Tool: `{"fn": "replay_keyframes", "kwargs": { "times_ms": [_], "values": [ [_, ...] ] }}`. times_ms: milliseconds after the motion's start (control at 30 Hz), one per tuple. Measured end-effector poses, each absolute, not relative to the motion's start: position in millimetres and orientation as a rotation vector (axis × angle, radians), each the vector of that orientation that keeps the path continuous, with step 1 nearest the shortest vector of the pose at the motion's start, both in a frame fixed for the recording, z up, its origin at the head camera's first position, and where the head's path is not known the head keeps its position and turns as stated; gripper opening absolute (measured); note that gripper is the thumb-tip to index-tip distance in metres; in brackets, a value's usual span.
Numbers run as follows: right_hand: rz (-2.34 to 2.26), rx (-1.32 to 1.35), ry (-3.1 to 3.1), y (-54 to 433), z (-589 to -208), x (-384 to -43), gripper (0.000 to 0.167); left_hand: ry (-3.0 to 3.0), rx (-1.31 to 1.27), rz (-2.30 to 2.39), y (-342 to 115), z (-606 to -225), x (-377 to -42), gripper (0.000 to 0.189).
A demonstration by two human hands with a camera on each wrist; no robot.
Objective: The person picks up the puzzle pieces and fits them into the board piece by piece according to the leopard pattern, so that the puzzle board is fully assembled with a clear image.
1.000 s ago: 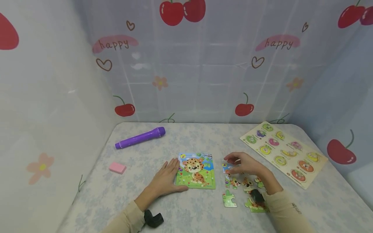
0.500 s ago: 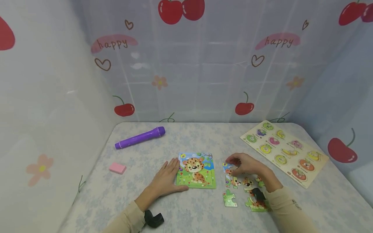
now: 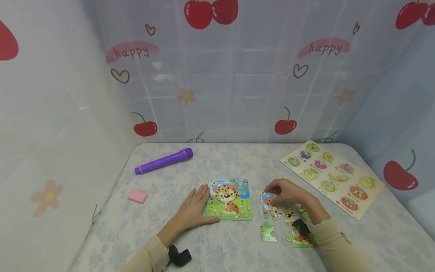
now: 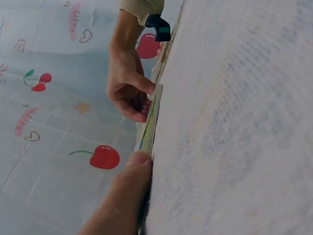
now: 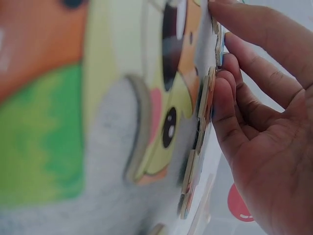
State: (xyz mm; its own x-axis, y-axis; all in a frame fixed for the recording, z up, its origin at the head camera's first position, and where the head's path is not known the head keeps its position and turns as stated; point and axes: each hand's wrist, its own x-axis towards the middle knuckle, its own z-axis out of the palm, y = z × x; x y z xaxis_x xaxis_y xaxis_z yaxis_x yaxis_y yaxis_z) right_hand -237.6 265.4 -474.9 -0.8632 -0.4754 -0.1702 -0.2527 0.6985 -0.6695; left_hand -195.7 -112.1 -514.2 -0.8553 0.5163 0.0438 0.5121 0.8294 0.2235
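Observation:
A square puzzle board (image 3: 228, 200) printed with a seated leopard cub lies flat at mid-table. My left hand (image 3: 192, 207) rests beside it, fingers along its left edge and thumb at the lower left corner. Right of the board are several loose puzzle pieces. My right hand (image 3: 289, 192) reaches over them, thumb and forefinger pinching the upper left puzzle piece (image 3: 266, 195) with blue sky on it. A green corner piece (image 3: 268, 232) lies nearer me. In the right wrist view, a piece with an eye (image 5: 164, 132) stands out close to the camera; the curled fingers (image 5: 230, 105) touch pieces beyond.
A wooden fruit board (image 3: 331, 177) lies slanted at the back right. At the back left is a purple toy microphone (image 3: 164, 161), with a pink block (image 3: 137, 196) nearer me. Cherry-printed curtains (image 3: 224, 87) surround the table on the far side and both flanks.
The right fingertips draw slightly inward over the upper left puzzle piece, and more of its blue part shows. The left hand and the puzzle board stay put.

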Motion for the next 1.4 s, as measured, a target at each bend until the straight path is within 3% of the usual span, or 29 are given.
{"fn": "replay_keyframes", "kwargs": {
  "times_ms": [767,1400],
  "values": [
    [-0.963,-0.581,2.583,262,-468,-238,0.04,2.99,0.852,0.356,-112,-516,-196,0.117],
    [-0.988,-0.73,2.591,205,-457,-250,0.037,2.998,0.818,0.365,-112,-518,-193,0.117]
  ]
}}
